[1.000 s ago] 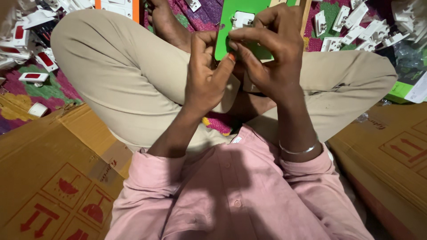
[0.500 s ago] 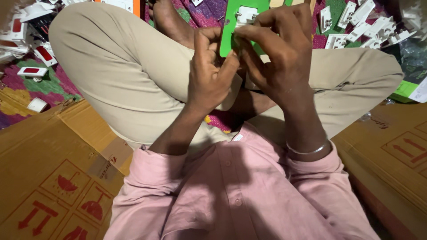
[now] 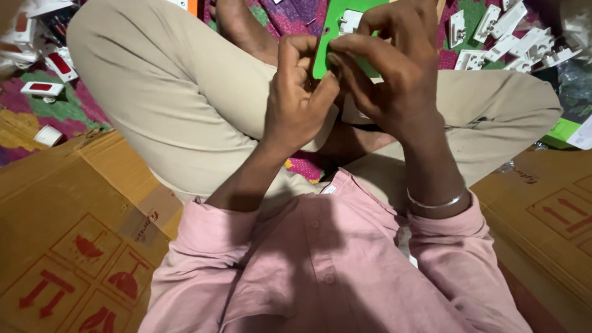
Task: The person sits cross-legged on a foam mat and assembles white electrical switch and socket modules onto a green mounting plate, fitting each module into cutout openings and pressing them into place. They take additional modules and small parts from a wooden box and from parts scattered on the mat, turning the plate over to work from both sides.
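1. Two hands work together over the lap of a person sitting cross-legged on the floor; both grip one green plastic plate.
2. Left hand: fingers curled, thumb and forefinger pinched on the plate's lower left edge, clamped on it.
3. Right hand: fingers wrapped over the plate's right side and front, fingertips pressing its face, also clamped on it. The two hands touch each other at the plate.
4. Green plate: held upright, tilted slightly, just above both hands, top cut off by the frame edge. A white switch part sits in it near the top, above the right hand's fingers.
5. Metal bangle on the right wrist, below the right hand.
6. Pile of white switch parts on a patterned mat, well off to the right of the right hand.
7. White switches with red rockers on the mat, far left of the left hand.
8. Cardboard boxes: one down-left of the left hand, another down-right of the right hand.
9. Beige trousers under and beside both hands; pink shirt below them.
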The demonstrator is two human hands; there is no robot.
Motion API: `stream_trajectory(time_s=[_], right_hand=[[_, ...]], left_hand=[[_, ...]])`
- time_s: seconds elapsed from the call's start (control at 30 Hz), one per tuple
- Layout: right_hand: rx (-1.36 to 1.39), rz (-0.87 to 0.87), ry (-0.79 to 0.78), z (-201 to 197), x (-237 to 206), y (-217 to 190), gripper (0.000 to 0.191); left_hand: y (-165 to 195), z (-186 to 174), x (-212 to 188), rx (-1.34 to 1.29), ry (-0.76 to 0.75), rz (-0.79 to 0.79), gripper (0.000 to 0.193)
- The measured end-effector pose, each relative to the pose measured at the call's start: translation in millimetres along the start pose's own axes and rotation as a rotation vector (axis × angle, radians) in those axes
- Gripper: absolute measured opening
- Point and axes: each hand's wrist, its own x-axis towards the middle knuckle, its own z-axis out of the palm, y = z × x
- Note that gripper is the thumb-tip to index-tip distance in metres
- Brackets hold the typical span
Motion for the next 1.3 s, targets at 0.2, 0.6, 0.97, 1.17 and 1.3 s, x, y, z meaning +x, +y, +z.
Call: stream_trajectory(time_s=[0.2, 0.6, 0.97, 1.17, 1.3], right_hand=[[0.054, 0.033, 0.02, -1.2, -4.5, 3.4, 0.024], [0.081, 0.052, 0.009, 1.3, -5.4, 5.9, 0.024], [0.026, 0.004, 0.027, 1.1, -4.4, 3.5, 0.023], [-0.104, -0.024, 0.078, 5.0, -3.6, 2.9, 0.024], [0.096, 0.016, 0.09, 6.7, -3.3, 7.4, 0.025]], left_hand=[[-5.1, -0.7, 0.7, 0.014, -0.005, 0.087, 0.029], [-5.9, -3.1, 1.8, 0.094, -0.005, 0.09, 0.029], [-5.7, -2.4, -1.3, 0.023, -0.015, 0.053, 0.033], [-7.8, -3.2, -0.1, 0.122, -0.002, 0.048, 0.031], [-8.0, -3.3, -0.2, 0.099, -0.002, 0.08, 0.035]])
